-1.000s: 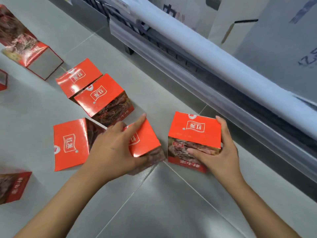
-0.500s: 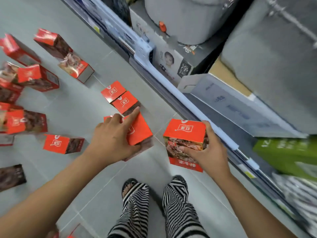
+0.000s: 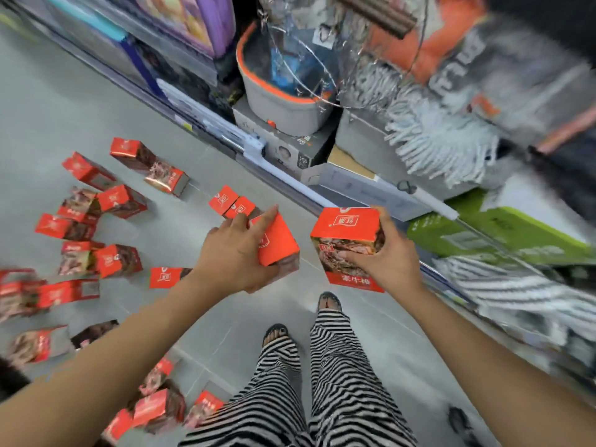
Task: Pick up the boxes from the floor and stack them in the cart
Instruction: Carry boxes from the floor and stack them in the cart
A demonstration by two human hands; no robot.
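Boxes [image 3: 119, 201] lie scattered over the grey floor [image 3: 48, 101] well to the left of the left fingers, red and brown, some on their sides, some touching; a few more sit below the left forearm near the striped trousers [image 3: 322, 382]. None of these needs attention in this step. The left hand [image 3: 233, 256] is wrapped over one red box [image 3: 277, 243], fingers across its top face and thumb under its near edge, so the box hangs tilted, a corner pointing down. I would level it before moving on: a thumb-and-fingertip pinch on a tilted carton can let it slip. Just beyond those fingertips a pair of boxes [image 3: 232, 201] rests on the floor, apart from the hand. Right of that, a gap separates the two held boxes; they do not touch. The right hand [image 3: 383, 256] clasps an upright box [image 3: 346, 243], thumb on the front picture face and fingers curled round the far side, a firmer hold. Beyond its fingers runs the shelf edge [image 3: 290, 188]. No cart is in view, so the carry should likely begin with a turn to find it, both boxes kept level and clear of the shelf.
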